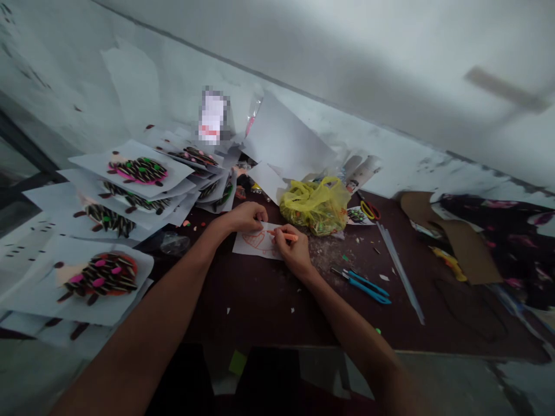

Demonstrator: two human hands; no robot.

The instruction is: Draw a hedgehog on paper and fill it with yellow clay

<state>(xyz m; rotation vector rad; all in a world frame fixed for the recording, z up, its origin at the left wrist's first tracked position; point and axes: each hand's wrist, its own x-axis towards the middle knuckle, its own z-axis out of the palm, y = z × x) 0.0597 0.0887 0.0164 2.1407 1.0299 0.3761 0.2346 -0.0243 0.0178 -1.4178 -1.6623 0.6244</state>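
Observation:
A small white sheet (251, 247) with orange line drawing lies on the dark table (260, 306). My right hand (295, 248) is closed around an orange marker (288, 236), its tip over the upper part of the sheet. At the sheet's top left edge rests my left hand (249, 218), with its fingers curled; whether it pinches the paper is too small to tell. Just beyond my right hand sits a yellow plastic bag (315, 202) full of small bits.
Stacked sheets with seed-covered hedgehog pictures (141, 170) fill the left side. On the right lie blue snips (368, 288), scissors (370, 210), clear sticks (401, 271) and brown cardboard (466, 242). A phone (213, 115) stands by the wall.

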